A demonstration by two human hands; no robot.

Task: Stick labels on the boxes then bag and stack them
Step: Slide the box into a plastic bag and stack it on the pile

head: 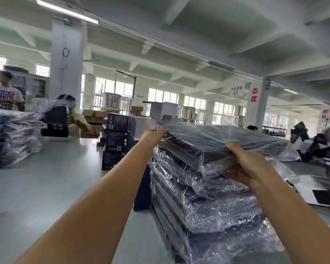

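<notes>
The grey tabletop (55, 187) in front of you carries a tall stack (217, 216) of dark boxes in clear plastic bags. The top box (227, 141) (bagged like the rest) lies on the stack, skewed to it. Your right hand (250, 164) grips its near corner, thumb on top and fingers curled beneath. Your left hand (152, 135) clasps its far left edge.

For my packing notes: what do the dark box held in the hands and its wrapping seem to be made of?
The top box looks like stiff cardboard with a dark matt print: flat faces, sharp straight edges. Its bag looks like thin clear plastic film, glossy: it wrinkles, glints and shows the box through. Judged by look only.
</notes>
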